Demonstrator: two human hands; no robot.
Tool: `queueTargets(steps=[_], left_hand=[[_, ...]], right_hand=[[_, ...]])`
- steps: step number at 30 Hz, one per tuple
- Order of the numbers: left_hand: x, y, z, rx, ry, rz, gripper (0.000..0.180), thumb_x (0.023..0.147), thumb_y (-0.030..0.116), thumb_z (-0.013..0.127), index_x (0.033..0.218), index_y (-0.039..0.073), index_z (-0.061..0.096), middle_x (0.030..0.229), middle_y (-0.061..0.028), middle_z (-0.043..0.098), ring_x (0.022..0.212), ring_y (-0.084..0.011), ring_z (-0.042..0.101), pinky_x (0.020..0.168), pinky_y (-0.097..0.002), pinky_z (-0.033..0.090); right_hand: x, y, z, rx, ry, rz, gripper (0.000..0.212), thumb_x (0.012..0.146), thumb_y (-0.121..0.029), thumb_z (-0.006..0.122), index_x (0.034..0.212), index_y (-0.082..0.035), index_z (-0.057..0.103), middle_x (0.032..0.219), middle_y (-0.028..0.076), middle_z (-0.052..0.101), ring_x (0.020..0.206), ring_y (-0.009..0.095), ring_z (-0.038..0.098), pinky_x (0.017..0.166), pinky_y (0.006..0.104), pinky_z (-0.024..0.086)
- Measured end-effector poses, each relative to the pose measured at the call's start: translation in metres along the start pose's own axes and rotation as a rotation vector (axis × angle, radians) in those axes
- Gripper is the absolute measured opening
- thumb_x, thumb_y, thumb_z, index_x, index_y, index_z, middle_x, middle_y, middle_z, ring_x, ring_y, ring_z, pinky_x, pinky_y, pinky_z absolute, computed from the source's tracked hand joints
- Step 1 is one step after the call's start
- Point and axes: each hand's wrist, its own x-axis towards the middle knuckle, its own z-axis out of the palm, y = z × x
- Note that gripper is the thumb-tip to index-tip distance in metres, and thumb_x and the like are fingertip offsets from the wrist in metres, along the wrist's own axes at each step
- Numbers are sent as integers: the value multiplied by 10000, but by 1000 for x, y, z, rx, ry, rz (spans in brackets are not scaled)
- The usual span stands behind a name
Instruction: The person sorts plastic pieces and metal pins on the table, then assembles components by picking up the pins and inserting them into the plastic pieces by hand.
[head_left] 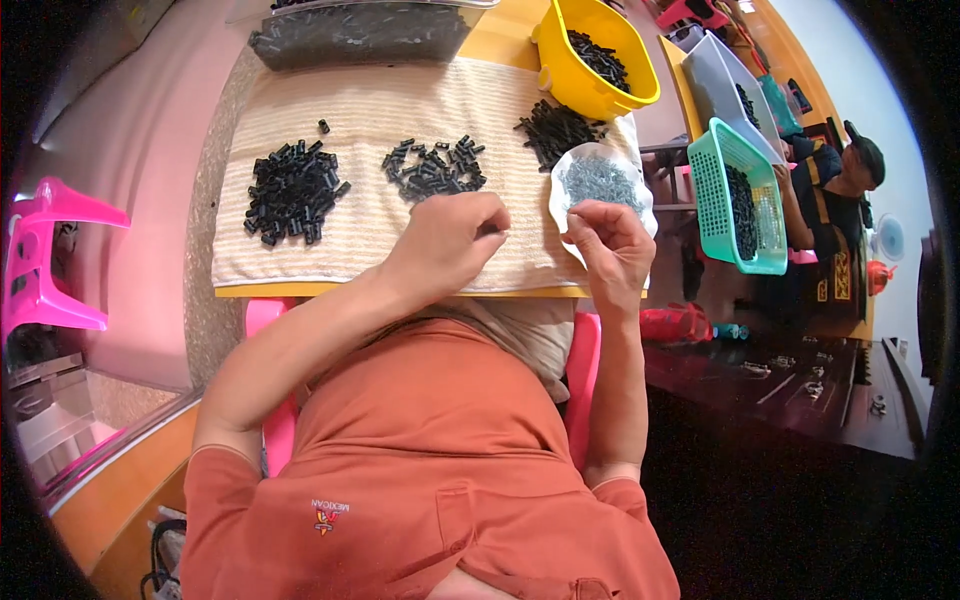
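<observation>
My left hand (452,238) is over the front middle of the striped towel (350,110), its fingers curled together. Whatever it holds, if anything, is hidden. Just beyond it lies a loose pile of short black cylindrical pieces (436,168). At the near edge of a white scalloped plate (560,205), my right hand (612,250) is closed in a pinch. What sits between its fingertips is too small to make out. On the plate is a heap of tiny grey metallic pieces (597,182). Farther left, a denser pile of black cylindrical pieces (293,192) rests on the towel.
Behind the plate are thin black pieces (558,132) and a yellow basin (632,60). A clear tub (360,35) of black pieces stands at the back. To the right are a green basket (712,200), a grey bin (715,85) and another person (825,190). A pink stool (45,260) stands left.
</observation>
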Motion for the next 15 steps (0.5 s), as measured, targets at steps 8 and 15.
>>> queueTargets(steps=[8, 15], left_hand=[[13, -18, 2, 236, 12, 175, 123, 817, 89, 697, 904, 12, 657, 798, -143, 662, 709, -254, 660, 647, -348, 513], [7, -18, -13, -322, 45, -215, 73, 860, 48, 709, 911, 8, 676, 786, -7, 659, 705, -68, 599, 640, -225, 492]], right_hand=[[2, 9, -6, -33, -57, 3, 81, 883, 19, 685, 958, 9, 659, 919, 42, 678, 764, 90, 636, 706, 238, 545], [-3, 2, 10, 103, -134, -18, 80, 873, 40, 677, 942, 2, 663, 871, 13, 670, 743, 59, 599, 678, 203, 492]])
